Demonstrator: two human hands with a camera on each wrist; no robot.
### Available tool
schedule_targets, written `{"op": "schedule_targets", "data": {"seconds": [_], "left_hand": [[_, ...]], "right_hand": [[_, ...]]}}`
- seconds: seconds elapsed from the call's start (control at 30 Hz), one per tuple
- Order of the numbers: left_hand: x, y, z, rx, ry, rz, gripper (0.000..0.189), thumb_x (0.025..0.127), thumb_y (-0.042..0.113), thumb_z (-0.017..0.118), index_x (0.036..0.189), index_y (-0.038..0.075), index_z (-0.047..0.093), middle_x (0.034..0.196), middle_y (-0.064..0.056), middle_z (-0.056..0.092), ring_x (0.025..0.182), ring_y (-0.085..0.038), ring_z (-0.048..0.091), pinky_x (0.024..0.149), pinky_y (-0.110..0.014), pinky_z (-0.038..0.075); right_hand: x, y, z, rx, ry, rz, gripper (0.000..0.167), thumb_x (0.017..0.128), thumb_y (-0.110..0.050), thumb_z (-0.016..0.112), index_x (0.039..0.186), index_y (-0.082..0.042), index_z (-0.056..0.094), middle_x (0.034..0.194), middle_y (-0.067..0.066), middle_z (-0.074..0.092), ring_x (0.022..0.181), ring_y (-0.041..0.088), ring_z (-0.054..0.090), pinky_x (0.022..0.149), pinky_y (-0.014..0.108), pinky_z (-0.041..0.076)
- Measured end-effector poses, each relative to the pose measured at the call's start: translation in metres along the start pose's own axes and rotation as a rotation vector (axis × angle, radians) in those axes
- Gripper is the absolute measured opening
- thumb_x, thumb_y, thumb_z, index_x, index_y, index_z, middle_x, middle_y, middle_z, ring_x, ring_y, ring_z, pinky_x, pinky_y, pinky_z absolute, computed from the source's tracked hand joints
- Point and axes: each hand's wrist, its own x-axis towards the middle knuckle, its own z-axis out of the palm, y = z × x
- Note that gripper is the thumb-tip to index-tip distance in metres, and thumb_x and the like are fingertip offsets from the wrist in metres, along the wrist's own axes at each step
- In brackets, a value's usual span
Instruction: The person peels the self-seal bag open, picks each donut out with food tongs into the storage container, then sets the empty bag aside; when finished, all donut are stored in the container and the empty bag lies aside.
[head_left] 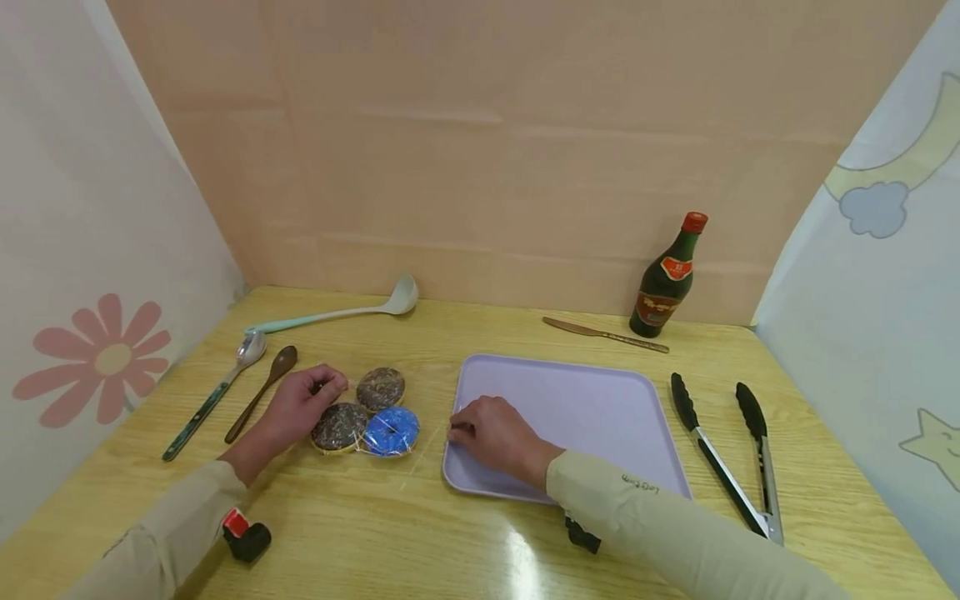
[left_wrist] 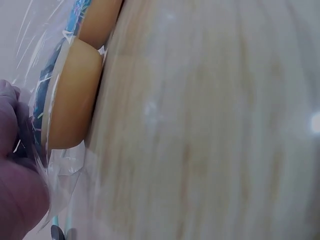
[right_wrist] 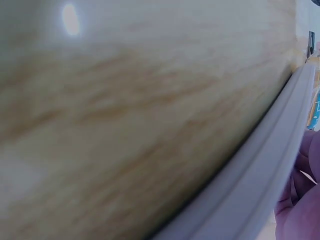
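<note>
Three doughnuts lie together on the table inside a clear plastic bag [left_wrist: 37,30]: a front chocolate doughnut [head_left: 339,427], a back chocolate doughnut [head_left: 381,389] and a blue-iced doughnut [head_left: 392,431]. My left hand [head_left: 303,402] pinches the bag at its left side, beside the chocolate doughnuts; film drapes near the fingers in the left wrist view. The bag's faint film stretches right toward my right hand [head_left: 498,437], whose curled fingers pinch its edge over the left rim of a lilac tray [head_left: 577,392]. In the right wrist view the tray's rim runs alongside that hand.
At the left lie a metal spoon [head_left: 217,398], a wooden spoon [head_left: 262,392] and a ladle [head_left: 337,315]. Behind the tray are a knife [head_left: 603,335] and a dark bottle [head_left: 665,287]. Tongs [head_left: 723,467] lie spread at the right. Fabric walls enclose the table.
</note>
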Motion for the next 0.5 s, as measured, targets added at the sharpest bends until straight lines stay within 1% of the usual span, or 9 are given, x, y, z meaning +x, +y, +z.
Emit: {"op": "schedule_targets", "data": {"seconds": [0.13,0.23,0.3,0.4,0.5], "left_hand": [[-0.001,0.002,0.0,-0.003,-0.001,-0.022,0.013,0.096,0.002,0.054,0.094,-0.005,0.065,0.081,-0.016,0.06,0.064,-0.012,0.048,0.057,-0.026,0.042],[-0.001,0.003,0.0,0.01,-0.006,-0.037,0.012,0.095,0.001,0.055,0.094,-0.005,0.065,0.084,-0.015,0.062,0.065,-0.013,0.05,0.058,-0.026,0.042],[-0.002,0.002,0.0,-0.004,-0.007,-0.033,0.011,0.095,0.003,0.057,0.093,-0.003,0.066,0.085,-0.014,0.062,0.066,-0.012,0.05,0.058,-0.025,0.043],[-0.002,0.003,-0.001,0.007,-0.002,-0.032,0.01,0.094,0.002,0.058,0.092,-0.003,0.066,0.084,-0.014,0.063,0.066,-0.012,0.051,0.057,-0.025,0.043],[-0.002,0.006,-0.001,0.035,0.01,-0.016,0.01,0.093,0.004,0.059,0.09,-0.001,0.067,0.083,-0.012,0.064,0.066,-0.01,0.051,0.057,-0.025,0.043]], "right_hand": [[-0.002,0.0,0.0,0.001,-0.002,0.004,0.017,0.09,-0.018,0.068,0.1,-0.005,0.073,0.092,0.002,0.07,0.087,0.016,0.062,0.078,0.032,0.048],[-0.007,-0.002,-0.002,0.005,0.018,0.02,0.02,0.089,-0.021,0.069,0.102,-0.006,0.072,0.095,0.002,0.069,0.089,0.017,0.06,0.079,0.034,0.047],[-0.014,-0.002,-0.006,0.007,0.042,0.029,0.021,0.089,-0.023,0.069,0.102,-0.007,0.071,0.096,0.001,0.067,0.088,0.015,0.059,0.079,0.033,0.047],[-0.033,0.002,-0.014,0.03,0.083,0.033,0.017,0.089,-0.024,0.069,0.098,-0.01,0.069,0.095,-0.002,0.062,0.085,0.012,0.057,0.076,0.031,0.047],[-0.063,0.011,-0.025,0.042,0.132,0.022,0.01,0.089,-0.023,0.068,0.091,-0.013,0.067,0.093,-0.006,0.057,0.082,0.009,0.056,0.072,0.029,0.048]]}}
